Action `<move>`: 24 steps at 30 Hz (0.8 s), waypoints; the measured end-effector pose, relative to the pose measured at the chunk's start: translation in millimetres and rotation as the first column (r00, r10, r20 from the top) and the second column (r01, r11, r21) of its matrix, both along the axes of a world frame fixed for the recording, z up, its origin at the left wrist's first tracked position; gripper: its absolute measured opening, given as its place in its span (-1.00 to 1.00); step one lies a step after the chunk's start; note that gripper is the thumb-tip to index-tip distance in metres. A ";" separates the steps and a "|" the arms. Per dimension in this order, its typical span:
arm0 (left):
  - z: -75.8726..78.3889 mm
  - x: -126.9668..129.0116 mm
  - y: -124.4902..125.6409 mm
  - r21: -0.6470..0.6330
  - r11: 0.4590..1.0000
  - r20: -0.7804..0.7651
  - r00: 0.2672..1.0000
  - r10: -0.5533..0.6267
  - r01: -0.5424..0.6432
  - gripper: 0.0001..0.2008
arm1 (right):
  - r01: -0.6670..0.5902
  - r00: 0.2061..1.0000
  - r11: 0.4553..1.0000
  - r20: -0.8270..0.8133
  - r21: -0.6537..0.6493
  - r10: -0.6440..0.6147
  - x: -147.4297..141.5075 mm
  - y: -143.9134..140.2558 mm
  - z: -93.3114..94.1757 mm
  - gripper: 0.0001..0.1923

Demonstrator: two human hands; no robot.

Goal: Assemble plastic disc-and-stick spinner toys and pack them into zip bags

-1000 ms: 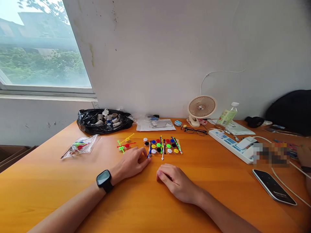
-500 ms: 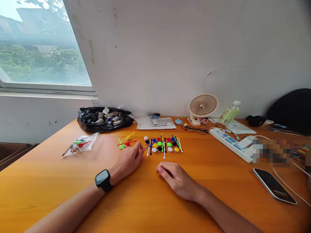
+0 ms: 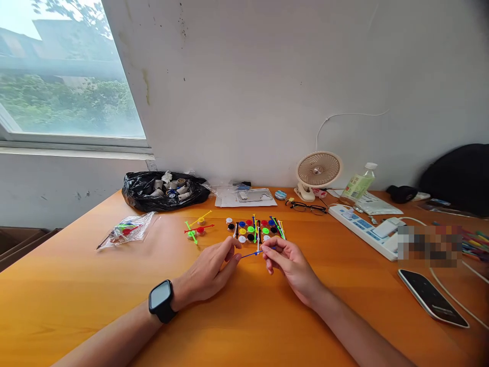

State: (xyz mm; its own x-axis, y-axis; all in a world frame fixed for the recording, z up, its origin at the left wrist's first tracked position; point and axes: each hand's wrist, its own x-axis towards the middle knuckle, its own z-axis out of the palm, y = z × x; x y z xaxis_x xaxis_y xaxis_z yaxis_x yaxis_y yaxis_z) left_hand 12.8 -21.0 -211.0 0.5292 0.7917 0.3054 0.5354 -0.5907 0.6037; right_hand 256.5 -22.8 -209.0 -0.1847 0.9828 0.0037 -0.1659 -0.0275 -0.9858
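Note:
A thin blue plastic arrow point(image 3: 251, 254) spans the gap between my two hands, above the near edge of the colored pieces. My left hand point(image 3: 212, 267), with a black watch on the wrist, pinches its left end between thumb and fingers. The fingertips of my right hand point(image 3: 292, 265) pinch its other end, which they partly hide. Just beyond lie rows of round colored plastic bases point(image 3: 242, 231) with several arrows among them. Farther left stand bases fitted with arrows: a green arrow point(image 3: 191, 232), a red arrow point(image 3: 200, 230) and a yellow arrow point(image 3: 201, 220).
At left lies a clear plastic bag point(image 3: 128, 230) of colored parts. A black bag point(image 3: 143, 191) with cardboard rolls sits by the wall. Glasses point(image 3: 305, 206), a fan point(image 3: 319, 171), a bottle point(image 3: 359, 183), a power strip point(image 3: 357, 227) and a phone-like device point(image 3: 431, 297) occupy the right side.
My left hand has brought the blue arrow toward me and right, away from the bases. My right hand has risen slightly, and its fingers have closed on the arrow's other end.

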 end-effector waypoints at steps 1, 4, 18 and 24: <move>-0.1 -1.0 0.2 -0.033 0.999 0.033 0.999 0.002 -0.001 -0.74 | 0.022 1.000 1.000 -0.012 -0.005 -0.022 0.7 0.6 0.6 -0.65; -2.9 -3.0 3.7 -0.124 0.992 0.133 0.991 -0.002 0.018 -0.62 | 0.074 0.996 0.997 -0.055 -0.025 -0.075 4.4 2.9 3.1 -0.68; -23.5 0.1 19.3 -0.329 0.944 0.263 0.957 0.120 -0.028 -0.62 | 0.192 0.979 0.980 0.057 0.055 -0.195 5.4 6.2 -2.6 -0.76; -25.3 2.5 17.8 -0.410 0.903 0.427 0.902 0.067 0.127 -0.53 | 0.321 0.941 0.942 0.077 0.101 -0.329 15.5 12.9 -0.7 -0.70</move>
State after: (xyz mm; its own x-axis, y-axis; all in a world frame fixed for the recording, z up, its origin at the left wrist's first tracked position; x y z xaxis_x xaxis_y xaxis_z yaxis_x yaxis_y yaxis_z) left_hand 15.3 -3.2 -236.4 0.4512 0.8801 0.1476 0.1580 -0.2415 0.9574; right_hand 271.9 -9.8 -209.6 0.1412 0.9860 0.0884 -0.0609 0.0977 -0.9933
